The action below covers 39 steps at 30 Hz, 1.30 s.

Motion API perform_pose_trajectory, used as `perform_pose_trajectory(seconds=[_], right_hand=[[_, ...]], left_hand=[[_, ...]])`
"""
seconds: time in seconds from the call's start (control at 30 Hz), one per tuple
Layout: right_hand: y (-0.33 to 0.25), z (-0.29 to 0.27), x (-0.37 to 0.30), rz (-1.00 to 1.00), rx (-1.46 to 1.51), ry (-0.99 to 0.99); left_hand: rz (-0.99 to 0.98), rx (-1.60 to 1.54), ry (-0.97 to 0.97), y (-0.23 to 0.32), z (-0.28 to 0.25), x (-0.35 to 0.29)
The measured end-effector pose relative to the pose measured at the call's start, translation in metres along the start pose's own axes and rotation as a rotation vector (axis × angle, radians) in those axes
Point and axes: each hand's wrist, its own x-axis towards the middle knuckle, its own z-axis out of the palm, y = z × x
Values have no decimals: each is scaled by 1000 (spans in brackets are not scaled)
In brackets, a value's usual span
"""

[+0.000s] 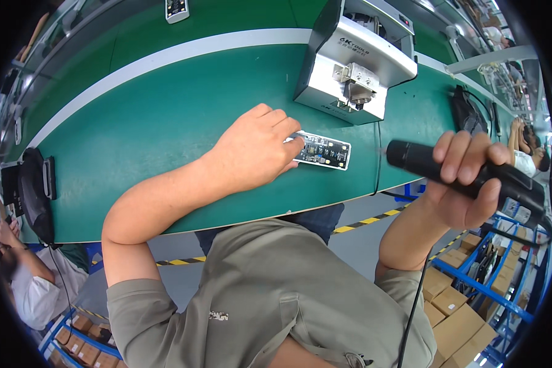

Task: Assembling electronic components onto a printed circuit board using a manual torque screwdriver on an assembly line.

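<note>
A slim white casing with a dark circuit board (325,152) in it lies on the green bench. My left hand (260,144) grips its left end, the fingers bent over the top and partly hiding the board. In my right hand (469,175) is a black electric screwdriver (414,156), held with the fingers wrapped round its body. Its tip points left toward the board and stays apart from it, raised near the bench's front edge. A cable runs from the tool's rear end.
A silver and black screw feeder (349,92) stands behind the board. Another white-cased board (176,10) lies on the green surface beyond the white strip (165,58). Black devices sit at the bench's left (37,190) and right (469,110) ends. Cardboard boxes (466,325) fill blue racks, and people work at both sides.
</note>
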Motion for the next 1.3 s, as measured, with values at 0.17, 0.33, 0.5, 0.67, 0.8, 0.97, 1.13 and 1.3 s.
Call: perform_pose_trajectory(seconds=[0.17, 0.33, 0.5, 0.67, 0.8, 0.97, 1.13, 1.3], right_hand=[[18, -4, 33, -229, -128, -137], [36, 1, 43, -200, -134, -168], [45, 3, 44, -169, -136, -194], [45, 6, 44, -159, -240, -293], [40, 7, 42, -54, -161, -239], [32, 11, 33, -94, -51, -100], [32, 11, 22, -67, 9, -121], [47, 16, 7, -2, 35, -237]], left_hand=[[-15, -18, -13, 0, -1, -1], [35, 0, 96, -2, 2, 0], [26, -28, 106, -3, 4, 0], [22, -29, 104, -3, 3, -1], [0, -62, 15, -3, -1, -1], [-15, -48, -8, -2, 1, -2], [-26, -59, -19, -3, 2, -1], [-25, -67, -25, -4, 1, 0]])
